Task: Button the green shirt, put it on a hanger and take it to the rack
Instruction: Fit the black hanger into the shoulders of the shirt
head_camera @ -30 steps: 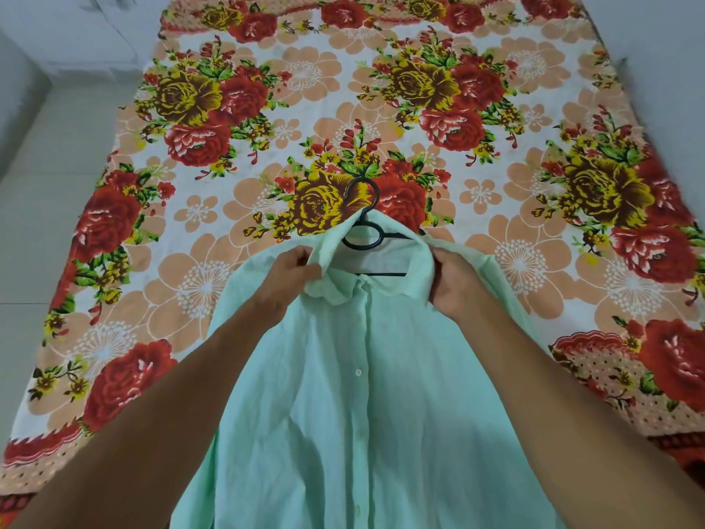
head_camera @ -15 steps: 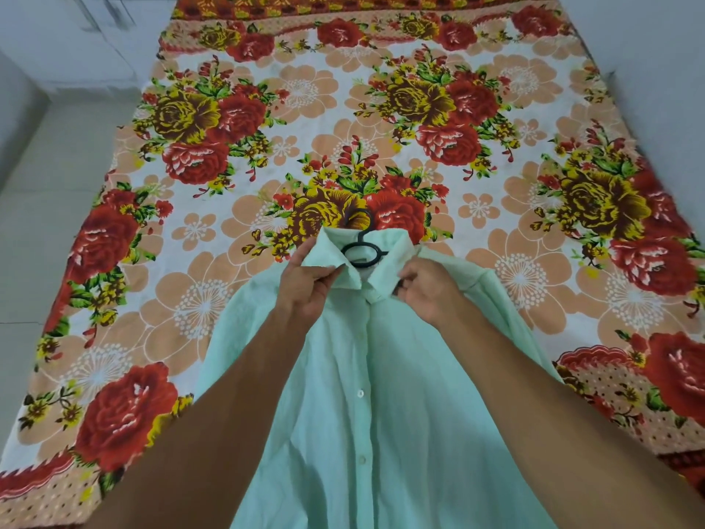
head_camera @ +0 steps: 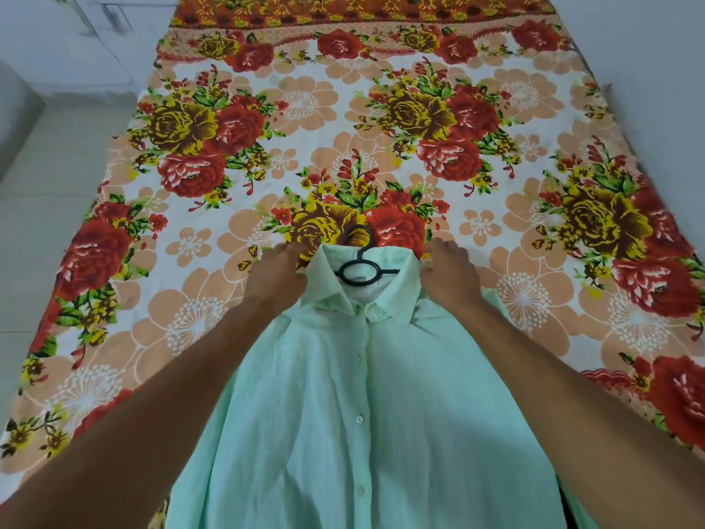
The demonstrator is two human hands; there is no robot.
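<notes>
The mint green shirt lies front up on the bed, its placket buttoned and its collar pointing away from me. A black hanger sits inside the neck. Its ring and hook stick out past the collar, and its arms are hidden under the cloth. My left hand grips the shirt at the collar's left edge with curled fingers. At the collar's right edge, my right hand pinches the cloth the same way.
A floral bedsheet in red, yellow and peach covers the bed. Pale tiled floor runs along the left side. A white wall borders the bed on the right. No rack is in view.
The collar has been folded down and spread flat around the hanger. Both hands moved from the collar's front outward to its left and right edges.
</notes>
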